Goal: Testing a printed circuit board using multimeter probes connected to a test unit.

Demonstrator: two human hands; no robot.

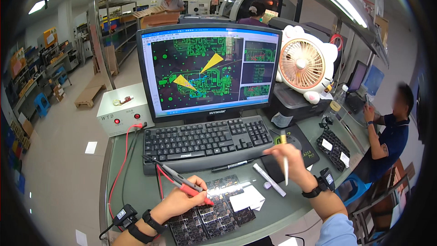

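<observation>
- Down at the front edge of the grey-green worktop [136, 187], dark printed circuit boards [214, 212] lie in a panel, overhanging slightly.
- My left hand [180, 200] is closed around red and black test probes [182, 183], their tips resting on the boards.
- My right hand [287, 155] pinches a slim white pen [285, 169], pointing down above the black mouse pad [296, 148].
- Bare worktop stays open left of the black keyboard [205, 141], crossed only by red wires [119, 168].
- Between my hands lie a white marker [269, 180] and white paper slip [246, 198].

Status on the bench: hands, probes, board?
Left hand grips red and black test probes, tips over the dark circuit board panel. Right hand holds a white pen above the mouse pad. Keyboard behind.
</observation>
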